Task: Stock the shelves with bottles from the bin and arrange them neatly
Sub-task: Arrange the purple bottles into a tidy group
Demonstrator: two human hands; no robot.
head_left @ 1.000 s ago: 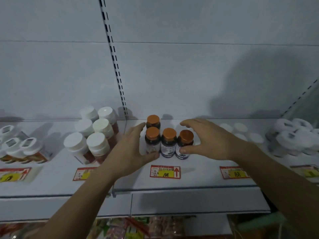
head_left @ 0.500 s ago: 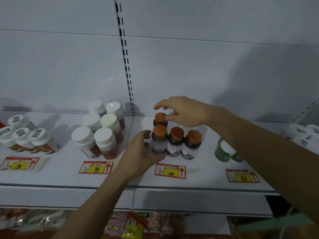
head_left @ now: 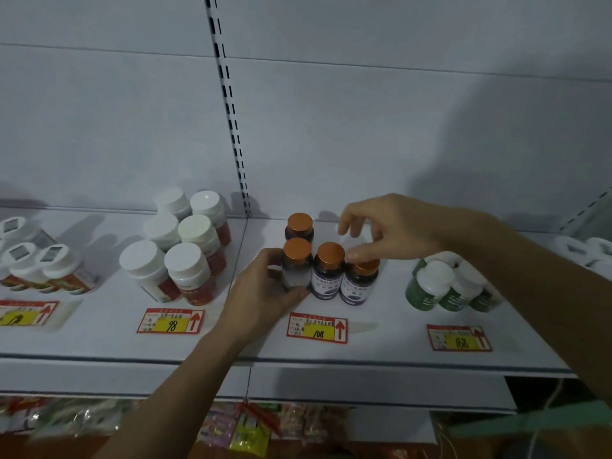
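Four dark bottles with orange caps stand together on the white shelf (head_left: 381,346). One bottle (head_left: 299,225) is at the back, and three form a front row. My left hand (head_left: 261,294) wraps the front-left bottle (head_left: 297,261), thumb in front and fingers on its left side. The middle bottle (head_left: 328,271) touches it. My right hand (head_left: 392,226) hovers over the front-right bottle (head_left: 359,284) with fingers spread. Its thumb rests on that bottle's cap and it grips nothing. The bin is out of view.
White-capped red bottles (head_left: 185,260) stand in a cluster to the left, and green bottles (head_left: 443,288) to the right under my right forearm. More white-capped bottles sit at both far ends. Price tags (head_left: 318,327) lie along the shelf front. A slotted upright (head_left: 228,104) runs up the back wall.
My right hand has moved from the back bottle's cap rightward and forward to the front-right bottle's cap. My left hand stays on the front-left bottle.
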